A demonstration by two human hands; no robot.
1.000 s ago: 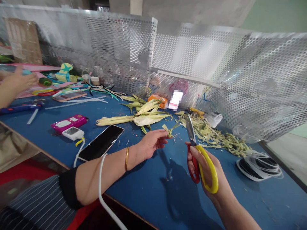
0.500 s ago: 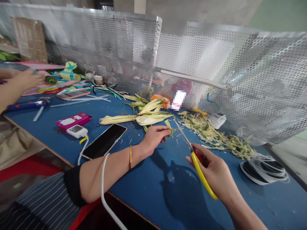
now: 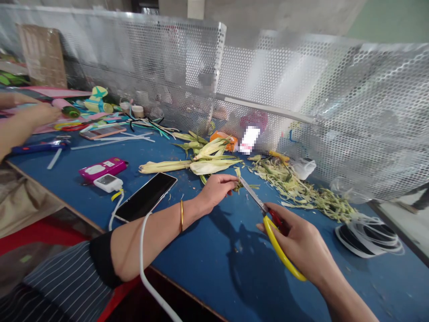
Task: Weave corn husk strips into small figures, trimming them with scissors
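Note:
My left hand point(image 3: 219, 191), with a gold bangle at the wrist, pinches a small greenish-yellow piece of corn husk point(image 3: 237, 185) over the blue table. In my right hand point(image 3: 301, 241) is a pair of scissors point(image 3: 281, 250) with yellow and red handles. Its blades point up and left, and their tips reach the piece at my left fingertips; whether they touch it I cannot tell. Behind my left hand lie pale corn husks point(image 3: 214, 166). Right of them spreads a heap of small husk pieces and shreds point(image 3: 288, 183).
A phone point(image 3: 147, 197) and a magenta device point(image 3: 103, 170) lie left of my forearm, over which a white cable point(image 3: 144, 264) runs. A coil of white cord point(image 3: 368, 236) sits at right. Perforated metal panels point(image 3: 268, 76) stand behind. Another person's hands point(image 3: 36, 112) work at far left.
The scissors have moved left and their blades have come up to the husk piece. My left hand has barely shifted. The other person's hands have moved left.

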